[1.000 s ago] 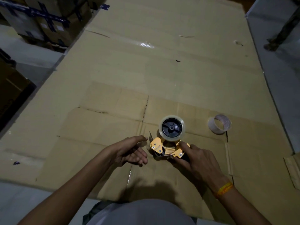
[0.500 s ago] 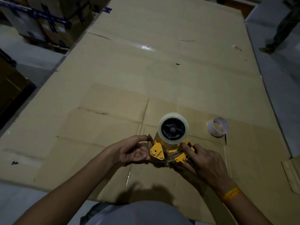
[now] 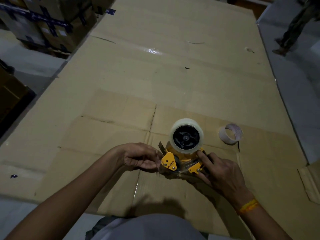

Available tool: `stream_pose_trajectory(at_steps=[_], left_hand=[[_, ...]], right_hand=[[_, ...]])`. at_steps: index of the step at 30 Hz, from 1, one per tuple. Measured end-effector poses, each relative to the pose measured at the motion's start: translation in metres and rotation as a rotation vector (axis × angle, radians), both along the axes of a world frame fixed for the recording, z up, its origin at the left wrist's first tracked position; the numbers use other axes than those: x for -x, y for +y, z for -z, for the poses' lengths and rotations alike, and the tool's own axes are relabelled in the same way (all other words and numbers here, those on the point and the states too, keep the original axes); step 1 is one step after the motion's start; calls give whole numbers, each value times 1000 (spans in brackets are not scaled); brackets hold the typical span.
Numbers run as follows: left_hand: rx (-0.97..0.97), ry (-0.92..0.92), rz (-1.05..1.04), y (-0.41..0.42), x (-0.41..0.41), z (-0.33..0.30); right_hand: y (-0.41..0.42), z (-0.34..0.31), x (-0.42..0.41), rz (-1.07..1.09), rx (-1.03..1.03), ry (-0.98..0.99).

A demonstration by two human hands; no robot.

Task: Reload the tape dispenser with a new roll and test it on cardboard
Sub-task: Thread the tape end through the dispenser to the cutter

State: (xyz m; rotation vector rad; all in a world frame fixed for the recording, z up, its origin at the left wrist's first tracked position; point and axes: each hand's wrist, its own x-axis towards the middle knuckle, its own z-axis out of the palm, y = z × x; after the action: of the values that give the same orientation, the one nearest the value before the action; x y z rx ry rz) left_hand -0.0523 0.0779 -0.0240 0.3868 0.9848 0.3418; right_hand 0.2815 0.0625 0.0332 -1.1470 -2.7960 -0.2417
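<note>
Head view: I see the yellow tape dispenser [image 3: 180, 161], clear roll [image 3: 186, 134] mounted, held above the flattened cardboard [image 3: 155, 75]. My right hand [image 3: 220, 172] grips its handle, fingers wrapped; my left hand's [image 3: 140, 157] fingers curl loosely beside the front plate. An empty core [image 3: 230, 134] lies near.

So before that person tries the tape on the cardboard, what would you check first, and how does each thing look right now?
1. New roll seated on the dispenser hub: ok.
2. Right hand gripping the dispenser: ok.
3. Left hand at the front flap, pulling the tape end: cannot tell.
4. Tape threaded past the roller: cannot tell.
5. Cardboard lying flat for the test: ok.
6. Empty core out of the way: ok.
</note>
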Motion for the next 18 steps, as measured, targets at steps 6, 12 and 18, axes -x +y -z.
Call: stream_pose_trajectory(at_steps=[6, 12, 18], left_hand=[[-184, -84, 24, -8, 4, 4], [-217, -120, -10, -10, 11, 1], [-144, -234, 49, -8, 18, 0]], right_hand=[[-1, -4, 0, -15, -27, 24], [-5, -3, -1, -23, -24, 43], [-5, -4, 0, -16, -30, 59]])
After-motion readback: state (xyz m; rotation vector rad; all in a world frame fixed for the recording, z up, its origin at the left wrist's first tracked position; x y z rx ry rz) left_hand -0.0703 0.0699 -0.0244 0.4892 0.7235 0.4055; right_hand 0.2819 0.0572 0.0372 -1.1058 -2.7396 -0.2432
